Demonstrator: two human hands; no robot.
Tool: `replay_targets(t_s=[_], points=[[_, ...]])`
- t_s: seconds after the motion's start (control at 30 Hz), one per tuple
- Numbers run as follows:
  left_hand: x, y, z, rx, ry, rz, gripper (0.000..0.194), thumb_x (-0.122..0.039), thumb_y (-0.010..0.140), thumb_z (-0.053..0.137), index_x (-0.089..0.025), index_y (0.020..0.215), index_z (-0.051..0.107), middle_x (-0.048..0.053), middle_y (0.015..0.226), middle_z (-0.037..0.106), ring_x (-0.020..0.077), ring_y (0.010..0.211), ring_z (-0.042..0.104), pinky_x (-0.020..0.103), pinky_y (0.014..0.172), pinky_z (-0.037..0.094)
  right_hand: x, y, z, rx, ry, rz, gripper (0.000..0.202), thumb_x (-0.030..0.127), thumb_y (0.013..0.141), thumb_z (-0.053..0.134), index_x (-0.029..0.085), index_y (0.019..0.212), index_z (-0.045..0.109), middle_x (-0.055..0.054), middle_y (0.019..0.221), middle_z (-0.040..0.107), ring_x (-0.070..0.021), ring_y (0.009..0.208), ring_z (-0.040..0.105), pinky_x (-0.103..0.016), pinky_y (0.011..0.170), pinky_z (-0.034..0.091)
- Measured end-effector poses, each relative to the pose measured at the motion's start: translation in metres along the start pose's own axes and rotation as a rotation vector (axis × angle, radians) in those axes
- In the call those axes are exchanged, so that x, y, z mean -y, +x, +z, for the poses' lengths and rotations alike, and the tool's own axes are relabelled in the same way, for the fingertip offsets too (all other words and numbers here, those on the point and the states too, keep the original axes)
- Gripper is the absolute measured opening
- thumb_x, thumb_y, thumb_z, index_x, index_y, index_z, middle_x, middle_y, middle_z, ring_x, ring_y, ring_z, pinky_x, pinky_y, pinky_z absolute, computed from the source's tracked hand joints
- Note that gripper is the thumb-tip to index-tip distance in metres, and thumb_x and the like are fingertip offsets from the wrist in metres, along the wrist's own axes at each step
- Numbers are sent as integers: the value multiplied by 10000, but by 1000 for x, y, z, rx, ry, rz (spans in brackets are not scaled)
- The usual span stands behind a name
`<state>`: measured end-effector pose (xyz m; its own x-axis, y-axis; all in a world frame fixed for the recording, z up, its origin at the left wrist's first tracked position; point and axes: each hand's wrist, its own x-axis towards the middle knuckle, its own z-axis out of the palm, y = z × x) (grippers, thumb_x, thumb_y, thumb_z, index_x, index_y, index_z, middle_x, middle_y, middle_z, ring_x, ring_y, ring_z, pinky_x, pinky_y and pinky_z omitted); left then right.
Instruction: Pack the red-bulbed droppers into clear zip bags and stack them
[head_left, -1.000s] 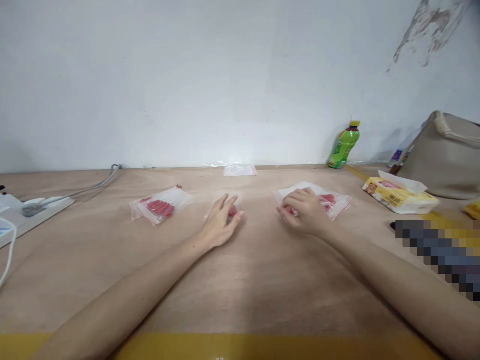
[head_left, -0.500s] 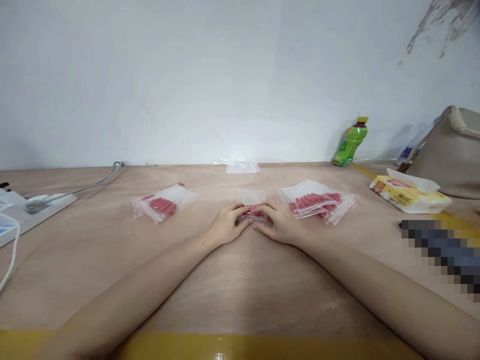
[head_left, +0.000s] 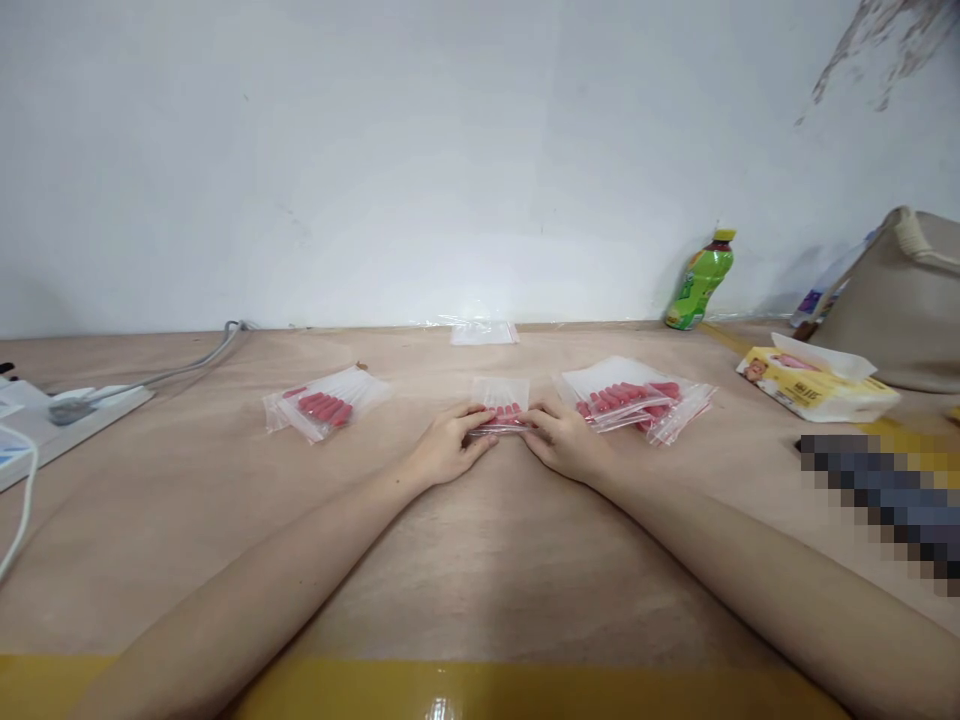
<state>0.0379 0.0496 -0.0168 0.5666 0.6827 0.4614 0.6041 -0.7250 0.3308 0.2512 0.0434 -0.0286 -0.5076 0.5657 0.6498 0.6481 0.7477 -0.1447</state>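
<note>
Between my hands a small clear zip bag (head_left: 501,392) lies flat on the table, with several red-handled items inside it. My left hand (head_left: 448,446) pinches the bag's near left corner between thumb and fingers. At the near right corner, my right hand (head_left: 564,440) grips the bag's edge the same way. To the right lies a pile of clear bags (head_left: 634,395) holding more red-handled items. Another pile of filled bags (head_left: 324,403) rests to the left.
Flat bags (head_left: 484,334) lie by the wall. A green bottle (head_left: 701,280), a yellow tissue pack (head_left: 814,385) and a beige bag (head_left: 892,305) stand at the right. On the left is a power strip (head_left: 90,415) with cables. A pixelated dark object (head_left: 877,495) lies at the right.
My hands have moved slightly apart, toward the bag's two near corners, and more of the bag and its red items shows between them.
</note>
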Motion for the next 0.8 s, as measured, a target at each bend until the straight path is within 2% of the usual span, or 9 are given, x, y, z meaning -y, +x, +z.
replay_targets(t_s=[0.17, 0.33, 0.43, 0.5, 0.6, 0.8], points=[[5, 0, 4, -102, 116, 106, 315, -187, 825, 501, -167, 1133, 563, 92, 1106, 559, 202, 1008, 548, 347, 874, 467, 8, 2, -7, 32, -201, 29, 198, 221, 861, 422, 178, 843, 614, -61, 794, 634, -172, 756, 552, -346, 768, 311], [14, 3, 7, -175, 250, 257, 208, -155, 841, 464, -172, 987, 611, 77, 992, 602, 182, 896, 583, 329, 797, 499, 13, 3, -9, 32, -97, 91, 128, 202, 835, 446, 175, 835, 571, -38, 781, 657, -158, 739, 568, -340, 806, 273], [13, 4, 7, -193, 277, 286, 184, -185, 868, 451, -160, 940, 619, 74, 937, 621, 174, 842, 598, 312, 767, 508, 12, 3, -8, 8, -78, 95, 178, 212, 764, 530, 176, 937, 552, -35, 806, 663, -173, 763, 571, -347, 827, 269], [10, 3, 6, -210, 300, 302, 192, -199, 882, 440, -154, 937, 619, 78, 932, 625, 176, 837, 601, 309, 760, 509, 12, 4, -7, -23, -149, 88, 203, 206, 728, 557, 175, 928, 560, -38, 785, 664, -181, 752, 563, -358, 835, 264], [7, 2, 6, -225, 326, 322, 195, -198, 887, 435, -151, 930, 619, 78, 919, 630, 172, 823, 605, 300, 747, 511, 12, 5, -5, -47, -299, 32, 80, 185, 763, 508, 177, 782, 585, -41, 718, 656, -175, 719, 540, -374, 853, 252], [7, 2, 6, -224, 342, 325, 202, -191, 893, 416, -163, 924, 614, 69, 897, 628, 160, 811, 605, 286, 730, 512, 13, 5, -6, -12, -328, -52, 216, 205, 845, 432, 194, 760, 630, -32, 698, 656, -155, 711, 535, -388, 904, 215]])
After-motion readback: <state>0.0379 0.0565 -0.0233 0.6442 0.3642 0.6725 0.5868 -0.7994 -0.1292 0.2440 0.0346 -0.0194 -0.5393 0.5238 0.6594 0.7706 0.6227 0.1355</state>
